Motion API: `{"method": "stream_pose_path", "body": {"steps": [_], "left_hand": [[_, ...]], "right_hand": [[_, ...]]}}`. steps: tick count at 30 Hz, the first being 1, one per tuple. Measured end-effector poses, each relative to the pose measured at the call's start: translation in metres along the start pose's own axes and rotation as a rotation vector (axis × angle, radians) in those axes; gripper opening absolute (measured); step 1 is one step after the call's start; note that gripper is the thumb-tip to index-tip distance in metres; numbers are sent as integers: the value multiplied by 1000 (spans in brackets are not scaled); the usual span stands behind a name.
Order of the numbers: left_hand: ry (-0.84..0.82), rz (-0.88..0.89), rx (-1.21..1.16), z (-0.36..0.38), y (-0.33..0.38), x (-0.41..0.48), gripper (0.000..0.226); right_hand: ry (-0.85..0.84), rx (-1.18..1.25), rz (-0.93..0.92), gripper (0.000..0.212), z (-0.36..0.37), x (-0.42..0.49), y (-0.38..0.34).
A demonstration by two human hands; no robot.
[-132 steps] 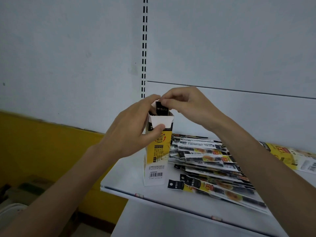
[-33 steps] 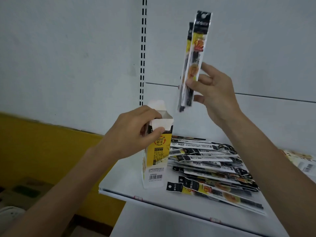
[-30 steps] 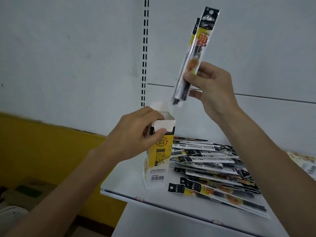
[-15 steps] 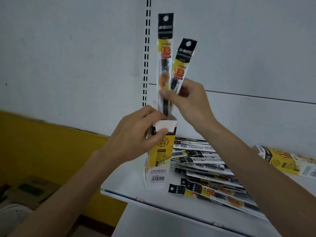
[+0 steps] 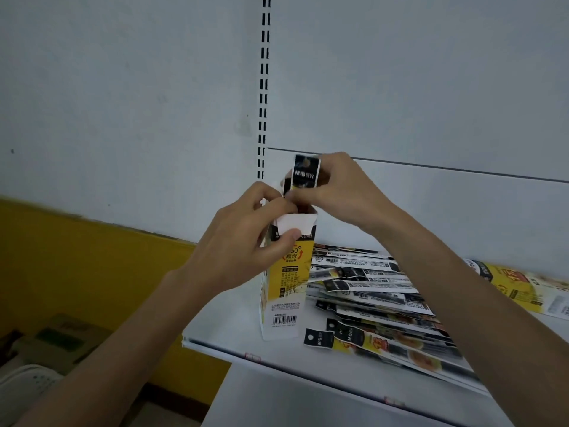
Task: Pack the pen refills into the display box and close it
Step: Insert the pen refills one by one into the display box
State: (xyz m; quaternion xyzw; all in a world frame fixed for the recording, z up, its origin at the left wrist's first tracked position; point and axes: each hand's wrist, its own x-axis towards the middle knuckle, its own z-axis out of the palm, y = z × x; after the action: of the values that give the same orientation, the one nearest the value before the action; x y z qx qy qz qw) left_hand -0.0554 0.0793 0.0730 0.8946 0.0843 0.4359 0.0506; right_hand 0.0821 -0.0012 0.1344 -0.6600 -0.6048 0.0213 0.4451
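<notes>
Insertion: refill point(image 5: 305, 175) nearly seated in box point(image 5: 286, 282).
The box stands upright near the front edge of the shelf point(image 5: 277, 359), so packs drop in lengthwise. The left hand point(image 5: 246, 245) grips its upper part, thumb across the front just under the open flap point(image 5: 295, 221), likely to steady it and hold the mouth open. The right hand point(image 5: 341, 189), wrist raised over the mouth, pinches the refill's black header, the only part above the rim. A heap point(image 5: 378, 303) of loose packs lies just right of the box, within easy reach.
</notes>
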Motion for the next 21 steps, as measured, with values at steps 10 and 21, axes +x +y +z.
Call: {"method": "stream_pose_path", "body": {"steps": [10, 21], "left_hand": [[136, 5, 72, 7, 0, -5, 26], [173, -97, -33, 16, -2, -5, 46]], "right_hand": [[-127, -264, -89, 15, 2, -7, -5], [-183, -202, -74, 40, -2, -26, -10]]}}
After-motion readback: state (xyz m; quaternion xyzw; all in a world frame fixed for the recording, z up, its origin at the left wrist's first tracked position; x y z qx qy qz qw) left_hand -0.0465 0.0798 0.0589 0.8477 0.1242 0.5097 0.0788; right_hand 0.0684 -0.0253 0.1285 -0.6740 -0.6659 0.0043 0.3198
